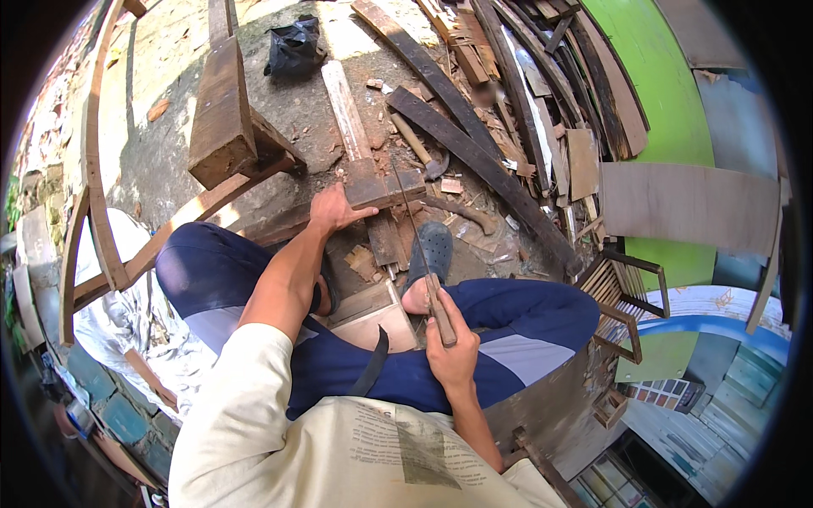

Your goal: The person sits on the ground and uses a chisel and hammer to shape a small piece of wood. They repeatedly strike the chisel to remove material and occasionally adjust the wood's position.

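- Head view: my right hand (455,345) has its fingers wrapped around the brown wooden handle (439,315) of a narrow-bladed saw, near my lap.
- The thin, dark metal blade (415,222) slants away from me to the dark brown, square-edged timber beam (369,194), crossing it close to its right end; I cannot tell whether the teeth have bitten in.
- My left hand (333,208) lies on that beam left of the blade, thumb stretched along it toward the right; whether the fingertips curl around the wood I cannot tell.
- The beam lies crosswise ahead of my knees, over a long brown plank (387,240), beside my grey perforated clog (430,252).
- I judge the beam stiff, fairly heavy and rough, little prone to slip under bare skin but able to roll or rock; pressing from above, well clear of the blade, suits it best.
- The saw looks light, its blade springy and apt to bend if twisted, so the handle is where to hold it.
- Beyond lie a wooden-handled hammer (412,140) and a black plastic bag (294,46).
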Demonstrator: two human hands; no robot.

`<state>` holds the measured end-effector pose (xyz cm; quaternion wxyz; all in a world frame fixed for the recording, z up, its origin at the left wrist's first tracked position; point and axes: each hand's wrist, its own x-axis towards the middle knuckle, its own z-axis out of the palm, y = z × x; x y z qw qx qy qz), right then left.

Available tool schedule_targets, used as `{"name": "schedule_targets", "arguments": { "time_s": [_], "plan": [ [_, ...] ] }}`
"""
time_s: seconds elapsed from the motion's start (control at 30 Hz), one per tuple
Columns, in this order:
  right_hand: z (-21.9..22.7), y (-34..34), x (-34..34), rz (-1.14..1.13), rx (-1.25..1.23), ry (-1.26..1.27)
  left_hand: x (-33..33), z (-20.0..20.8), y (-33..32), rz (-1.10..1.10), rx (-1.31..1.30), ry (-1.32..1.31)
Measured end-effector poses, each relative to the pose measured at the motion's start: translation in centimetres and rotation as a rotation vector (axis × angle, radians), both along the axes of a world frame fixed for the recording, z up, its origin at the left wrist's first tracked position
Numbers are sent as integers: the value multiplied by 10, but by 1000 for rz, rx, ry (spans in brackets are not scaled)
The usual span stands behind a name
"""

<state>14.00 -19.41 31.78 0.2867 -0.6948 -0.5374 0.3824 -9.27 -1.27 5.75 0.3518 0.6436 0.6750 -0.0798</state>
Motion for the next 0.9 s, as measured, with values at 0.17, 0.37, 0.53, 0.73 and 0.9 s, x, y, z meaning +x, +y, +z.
{"name": "schedule_targets", "arguments": {
  "time_s": [0.17,0.37,0.53,0.73,0.9],
  "plan": [
    [-2,6,-2,7,-56,-3,-1,-9,-5,-16,93,-26],
    [-5,8,-6,28,-68,-25,-1,-4,-8,-68,112,-38],
    [-3,5,-18,45,-83,-37,-1,-17,-9,-115,136,-9],
    [8,3,-21,46,-128,-77,-4,-30,-11,-133,154,-24],
    [19,4,-23,37,-172,-63,-4,-22,-8,-119,103,-61]
  ]
}}
